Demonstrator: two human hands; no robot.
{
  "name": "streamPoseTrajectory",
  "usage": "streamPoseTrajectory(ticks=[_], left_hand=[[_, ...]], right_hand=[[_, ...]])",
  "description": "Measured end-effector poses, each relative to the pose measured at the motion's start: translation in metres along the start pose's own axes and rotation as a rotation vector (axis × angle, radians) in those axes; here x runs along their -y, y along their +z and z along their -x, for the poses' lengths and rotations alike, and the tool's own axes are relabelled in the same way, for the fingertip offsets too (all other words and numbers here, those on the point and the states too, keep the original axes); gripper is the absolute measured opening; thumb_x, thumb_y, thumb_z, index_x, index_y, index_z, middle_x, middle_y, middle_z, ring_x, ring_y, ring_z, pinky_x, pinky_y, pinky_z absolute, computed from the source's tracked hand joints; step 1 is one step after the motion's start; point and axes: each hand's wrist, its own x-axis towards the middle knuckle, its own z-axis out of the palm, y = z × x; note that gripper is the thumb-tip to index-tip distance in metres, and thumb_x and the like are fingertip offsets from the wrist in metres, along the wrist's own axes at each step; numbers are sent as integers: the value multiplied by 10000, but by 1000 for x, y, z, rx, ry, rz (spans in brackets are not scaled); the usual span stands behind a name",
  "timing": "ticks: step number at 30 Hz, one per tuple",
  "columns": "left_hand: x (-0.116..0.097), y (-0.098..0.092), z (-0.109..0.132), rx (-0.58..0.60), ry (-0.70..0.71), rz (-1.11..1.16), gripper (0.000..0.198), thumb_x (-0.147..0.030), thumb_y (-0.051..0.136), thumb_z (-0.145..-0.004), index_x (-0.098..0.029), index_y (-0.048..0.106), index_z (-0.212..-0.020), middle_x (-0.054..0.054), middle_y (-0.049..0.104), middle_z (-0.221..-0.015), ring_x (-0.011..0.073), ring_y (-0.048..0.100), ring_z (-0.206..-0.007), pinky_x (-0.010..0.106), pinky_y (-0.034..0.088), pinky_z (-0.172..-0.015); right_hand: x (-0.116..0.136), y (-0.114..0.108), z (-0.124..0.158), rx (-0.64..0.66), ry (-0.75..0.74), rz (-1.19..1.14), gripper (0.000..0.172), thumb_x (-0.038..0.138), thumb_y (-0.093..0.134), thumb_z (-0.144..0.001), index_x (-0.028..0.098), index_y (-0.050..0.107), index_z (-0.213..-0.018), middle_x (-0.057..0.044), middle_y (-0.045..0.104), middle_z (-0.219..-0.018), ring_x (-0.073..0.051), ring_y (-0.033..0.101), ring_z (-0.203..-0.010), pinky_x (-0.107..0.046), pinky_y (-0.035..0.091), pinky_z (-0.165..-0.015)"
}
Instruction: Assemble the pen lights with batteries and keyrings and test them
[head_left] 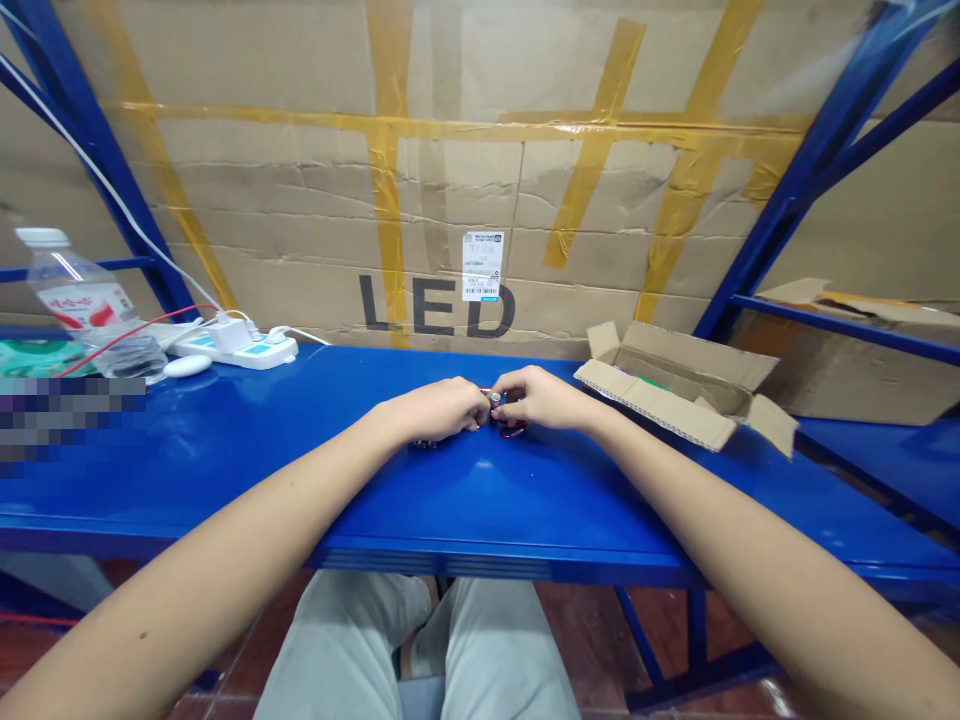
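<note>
Both hands meet over the middle of the blue tabletop (480, 500). My left hand (450, 408) is closed, its fingers curled inward, and what they grip is hidden. My right hand (534, 397) is closed in a pinch beside it, with thumb and fingers at a small silver, round-topped metal piece (495, 399) that sits between the two hands. A thin red metallic loop (514, 430) shows just below the right fingers. Under my left hand, a small dark and silver item (425, 443) pokes out, too covered to name.
An open cardboard box (660, 395) stands at the right. At the left are a white power strip (255, 348) with cables, a white oval object (187, 366) and a plastic bottle (97, 310). A large taped carton (315, 220) rises behind the table; blue posts flank it.
</note>
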Motion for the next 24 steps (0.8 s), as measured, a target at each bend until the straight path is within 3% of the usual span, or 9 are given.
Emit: streamPoseTrajectory(ticks=[9, 11, 16, 18, 24], left_hand=[[-4, -3, 3, 1, -5, 94, 128, -82, 529, -802, -172, 611, -764, 22, 637, -768, 142, 553, -673, 247, 377, -616], [-3, -6, 4, -58, 18, 82, 98, -108, 547, -810, -170, 618, -787, 29, 641, -799, 150, 564, -712, 251, 388, -641], [4, -17, 6, -335, 26, 100, 74, -141, 571, -841, -154, 636, -874, 44, 648, -862, 153, 572, -777, 255, 412, -688], [3, -18, 6, -371, 52, 114, 72, -141, 571, -848, -152, 635, -879, 40, 636, -859, 149, 568, -776, 256, 420, -692], [0, -13, 4, -336, 99, 112, 75, -121, 569, -856, -155, 630, -884, 42, 621, -890, 156, 571, -812, 278, 446, -746]], right_hand=[[-1, -1, 1, -2, -6, 48, 131, 242, 624, -771, 164, 691, -852, -4, 680, -685, -131, 610, -602, -235, 442, -558], [-1, -2, 1, -4, -10, 56, 123, 243, 618, -781, 162, 686, -844, -6, 682, -695, -133, 616, -615, -235, 444, -565], [0, 0, 1, 9, 33, -1, 163, 275, 633, -793, 156, 682, -892, -24, 705, -773, -156, 641, -644, -257, 475, -586], [0, 2, 0, 0, -7, 27, 163, 265, 628, -800, 160, 690, -909, -29, 712, -813, -167, 645, -686, -271, 484, -631], [-4, 3, -2, -114, -235, 243, 129, 157, 605, -809, 181, 715, -872, -45, 714, -934, -188, 626, -872, -298, 456, -802]])
